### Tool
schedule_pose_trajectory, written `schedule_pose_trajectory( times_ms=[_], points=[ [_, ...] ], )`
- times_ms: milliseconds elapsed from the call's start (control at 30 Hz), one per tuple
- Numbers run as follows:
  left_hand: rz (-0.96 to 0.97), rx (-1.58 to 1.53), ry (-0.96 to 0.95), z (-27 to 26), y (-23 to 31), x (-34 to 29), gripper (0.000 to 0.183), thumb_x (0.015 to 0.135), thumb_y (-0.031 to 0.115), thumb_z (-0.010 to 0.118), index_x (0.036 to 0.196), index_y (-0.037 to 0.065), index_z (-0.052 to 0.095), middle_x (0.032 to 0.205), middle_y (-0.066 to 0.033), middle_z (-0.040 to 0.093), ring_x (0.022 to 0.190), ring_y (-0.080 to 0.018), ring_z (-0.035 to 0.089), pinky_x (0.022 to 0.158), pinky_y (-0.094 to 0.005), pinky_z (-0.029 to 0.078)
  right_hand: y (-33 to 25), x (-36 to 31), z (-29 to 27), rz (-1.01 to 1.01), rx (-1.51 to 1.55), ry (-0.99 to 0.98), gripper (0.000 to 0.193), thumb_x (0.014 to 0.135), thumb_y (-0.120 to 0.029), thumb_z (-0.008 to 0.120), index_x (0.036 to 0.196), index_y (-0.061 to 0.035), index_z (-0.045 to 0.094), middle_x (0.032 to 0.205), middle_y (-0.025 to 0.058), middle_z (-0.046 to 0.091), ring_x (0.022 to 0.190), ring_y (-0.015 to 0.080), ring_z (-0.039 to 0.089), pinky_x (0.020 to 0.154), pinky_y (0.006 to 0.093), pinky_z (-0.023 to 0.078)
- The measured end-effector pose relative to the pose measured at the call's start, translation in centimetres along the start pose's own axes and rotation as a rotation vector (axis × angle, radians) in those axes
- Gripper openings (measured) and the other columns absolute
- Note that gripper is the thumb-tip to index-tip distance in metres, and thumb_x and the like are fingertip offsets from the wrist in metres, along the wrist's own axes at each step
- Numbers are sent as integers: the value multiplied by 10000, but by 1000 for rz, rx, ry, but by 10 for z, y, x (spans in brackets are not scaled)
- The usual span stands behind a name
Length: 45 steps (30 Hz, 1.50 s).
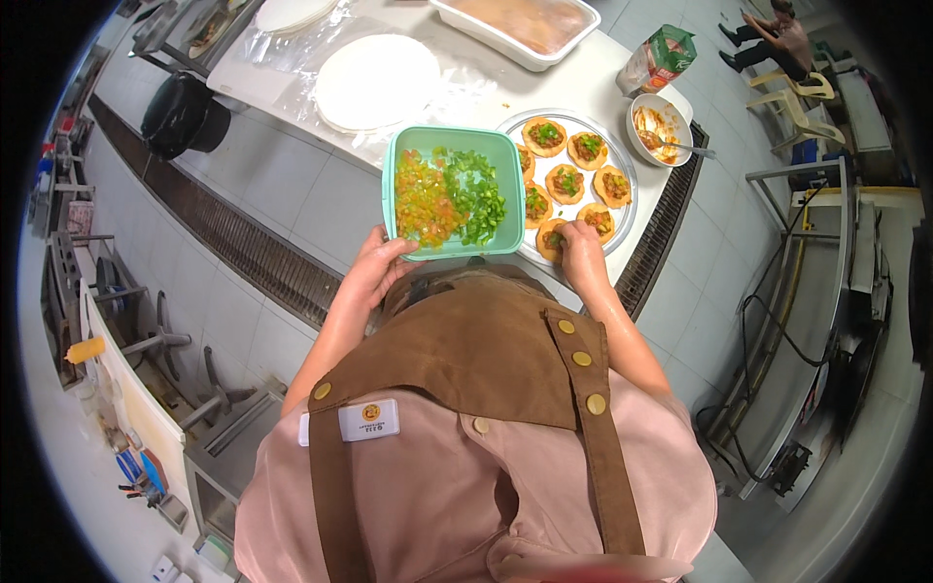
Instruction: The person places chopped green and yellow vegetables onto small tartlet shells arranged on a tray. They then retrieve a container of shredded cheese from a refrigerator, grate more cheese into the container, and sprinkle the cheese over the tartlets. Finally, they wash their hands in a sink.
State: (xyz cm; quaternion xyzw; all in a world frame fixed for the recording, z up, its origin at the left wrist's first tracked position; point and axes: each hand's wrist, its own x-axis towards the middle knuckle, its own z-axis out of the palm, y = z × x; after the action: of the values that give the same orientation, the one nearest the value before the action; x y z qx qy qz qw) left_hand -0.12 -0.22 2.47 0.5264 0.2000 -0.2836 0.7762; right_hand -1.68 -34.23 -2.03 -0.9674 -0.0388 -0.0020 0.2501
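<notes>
My left hand (370, 265) grips the near left corner of a square mint-green plastic container (457, 139), thumb over its rim. Inside, diced yellow-orange peppers or tomatoes (425, 199) fill the left half and chopped green pepper (478, 197) the right. Beside it, a round silver tray (567, 211) carries several small round pizza-like bases with a reddish topping, some sprinkled with green bits. Over the nearest small pizza (548, 245), my right hand (581, 255) has its fingers pinched together. Whatever lies between those fingertips is hidden.
On the white table (292, 83) lie white dough rounds (376, 83) on plastic film. A white tub (520, 29), a bag (658, 60) and a sauce-smeared bowl (653, 124) with a spoon stand at the back. A black bin (180, 115) is left; a person (777, 39) sits far right.
</notes>
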Motion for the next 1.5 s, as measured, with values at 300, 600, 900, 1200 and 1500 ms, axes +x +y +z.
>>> schedule_pose_trajectory(
  times_ms=[300,600,900,1200,1500],
  points=[
    [-17,17,-5,-1,2,2,673,837,96,628,1354,-83,237,1277,-223,483,1123,-275,570,927,-392,514,-9,-2,-8,23,3,44,244,756,73,527,965,27,643,901,201,594,898,388,578,780,415,478],
    [-19,10,14,1,4,0,611,841,83,619,1327,-72,282,1263,-215,503,1092,-266,594,913,-371,531,-3,0,-4,-41,45,84,198,755,40,560,924,8,659,862,188,607,872,376,589,778,422,474],
    [-15,-18,14,-3,0,3,641,834,80,629,1334,-75,259,1255,-217,497,1099,-269,586,916,-375,526,39,15,-24,232,105,243,150,797,17,596,929,10,669,938,211,618,902,387,594,810,430,472],
    [8,-31,20,-3,-1,2,638,833,81,629,1325,-86,258,1260,-234,485,1104,-282,583,921,-380,528,56,16,-17,152,-84,193,257,761,64,499,957,26,660,997,211,618,952,395,575,858,429,475],
    [1,-9,65,-1,-2,2,543,848,94,607,1293,-68,342,1258,-207,525,1084,-274,610,919,-366,543,43,25,-15,29,-161,308,194,762,14,548,912,-5,670,899,174,629,906,361,567,836,424,466]
  ],
)
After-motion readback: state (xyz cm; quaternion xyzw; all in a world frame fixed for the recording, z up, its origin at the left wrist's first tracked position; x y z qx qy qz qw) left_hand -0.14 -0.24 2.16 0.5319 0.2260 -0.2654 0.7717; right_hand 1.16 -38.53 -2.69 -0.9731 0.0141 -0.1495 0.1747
